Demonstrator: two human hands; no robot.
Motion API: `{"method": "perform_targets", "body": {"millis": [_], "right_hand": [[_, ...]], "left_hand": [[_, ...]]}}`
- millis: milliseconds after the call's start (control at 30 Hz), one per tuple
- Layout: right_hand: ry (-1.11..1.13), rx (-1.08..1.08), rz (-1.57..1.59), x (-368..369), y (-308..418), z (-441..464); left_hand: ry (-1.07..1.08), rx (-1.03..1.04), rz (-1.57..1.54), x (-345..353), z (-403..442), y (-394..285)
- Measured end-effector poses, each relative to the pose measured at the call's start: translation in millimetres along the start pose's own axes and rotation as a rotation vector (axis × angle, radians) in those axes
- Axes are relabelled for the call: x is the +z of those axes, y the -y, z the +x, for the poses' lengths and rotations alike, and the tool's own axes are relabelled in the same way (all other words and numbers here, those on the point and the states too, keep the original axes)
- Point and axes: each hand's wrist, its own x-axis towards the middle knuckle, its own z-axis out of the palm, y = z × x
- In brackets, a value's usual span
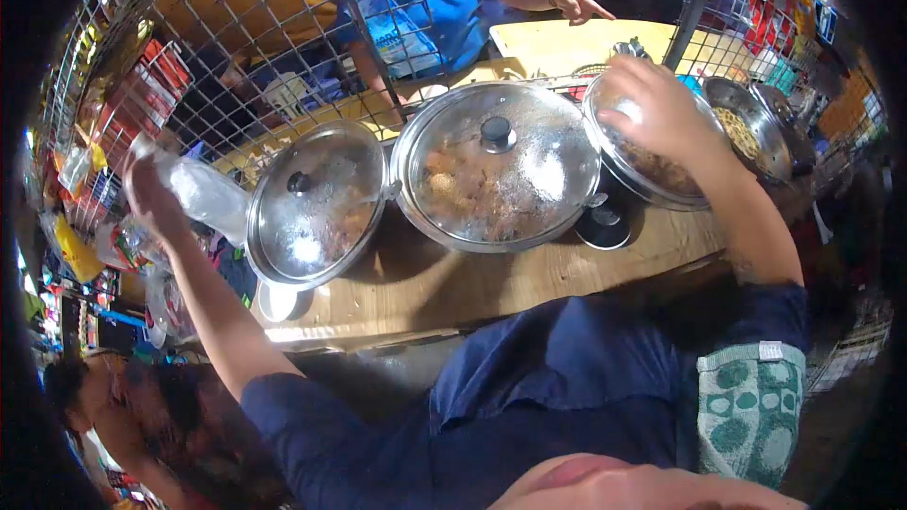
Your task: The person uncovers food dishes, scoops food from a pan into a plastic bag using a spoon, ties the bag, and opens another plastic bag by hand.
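Note:
My left hand is at the far left, its fingers against the top end of a clear plastic bag; the fingers seem closed on it, though they are partly blurred. My right hand reaches over the right-hand pot with a glass lid. Its fingers and thumb are apart, smeared a little by motion, and they hide the middle of that lid. Between my hands stand a large pot with a fogged glass lid and a smaller lidded pot, both with brown food inside.
A metal grid runs behind the pots. Beyond it, a person in a blue shirt points over a yellow table. An uncovered pot of noodles stands at right. A white cup sits on the wooden counter. Another person is at lower left.

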Motion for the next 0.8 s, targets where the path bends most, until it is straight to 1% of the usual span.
{"method": "perform_targets", "body": {"millis": [33,67,100,133,167,200,233,300,333,367,400,433,467,500,533,567,633,667,700,767,800], "right_hand": [[-0.127,-0.099,0.081,1.6,18.9,10.2],[-0.252,-0.204,0.166,3.5,37.3,19.9],[-0.318,-0.278,0.206,11.7,55.5,27.1],[-0.356,-0.372,0.300,10.9,78.5,37.0],[-0.337,-0.412,0.347,8.5,102.4,42.2],[-0.398,-0.487,0.427,10.5,125.5,52.6],[-0.455,-0.557,0.518,12.6,146.1,57.8],[-0.406,-0.652,0.465,13.7,171.5,67.0],[-0.408,-0.687,0.468,15.7,181.3,70.3],[-0.337,-0.746,0.510,10.3,184.8,71.0],[-0.379,-0.743,0.555,10.7,187.2,70.1],[-0.421,-0.731,0.592,13.8,182.6,66.6],[-0.414,-0.736,0.599,11.2,176.0,62.0],[-0.407,-0.728,0.590,4.8,166.3,56.8],[-0.401,-0.715,0.577,-0.2,156.0,51.6],[-0.398,-0.704,0.572,-3.6,147.7,47.4],[-0.335,-0.562,0.634,-7.3,129.9,35.6],[-0.352,-0.482,0.652,-2.2,117.8,30.2],[-0.144,-0.357,0.853,-7.2,107.5,22.1],[-0.202,-0.027,0.916,1.7,94.9,-0.5],[-0.264,-0.031,0.915,9.5,80.7,-3.6]], "left_hand": [[0.141,0.126,0.245,7.3,-4.9,-17.6],[0.265,0.009,0.244,13.7,-25.7,-34.7],[0.258,-0.001,0.099,46.2,-36.0,-112.8],[0.437,-0.241,-0.026,50.4,-51.3,-135.8],[0.526,0.103,0.004,59.5,-57.0,-179.0],[0.666,0.269,-0.008,62.1,-59.2,-205.2],[0.721,0.308,-0.120,64.6,-67.5,-227.8],[0.840,0.318,-0.234,64.5,-86.6,-257.9],[0.806,0.313,-0.258,58.6,-91.4,-265.2],[0.768,0.319,-0.288,51.4,-95.5,-268.4],[0.709,0.264,-0.292,40.4,-98.6,-259.7],[0.572,0.139,-0.146,28.5,-109.6,-250.7],[0.452,0.095,0.043,13.9,-115.8,-236.3],[0.313,-0.038,0.291,-2.4,-129.7,-211.2],[0.308,-0.296,0.509,-22.3,-145.5,-190.6],[0.314,-0.413,0.590,-44.5,-175.2,-155.1],[0.597,-0.495,0.819,-79.6,-206.7,-128.4],[0.598,-0.511,0.854,-86.6,-224.7,-116.8],[0.603,-0.523,0.884,-88.5,-235.0,-110.4],[0.510,-0.634,0.799,-83.3,-237.4,-116.4],[0.704,-0.675,0.902,-93.0,-249.2,-104.5]]}}
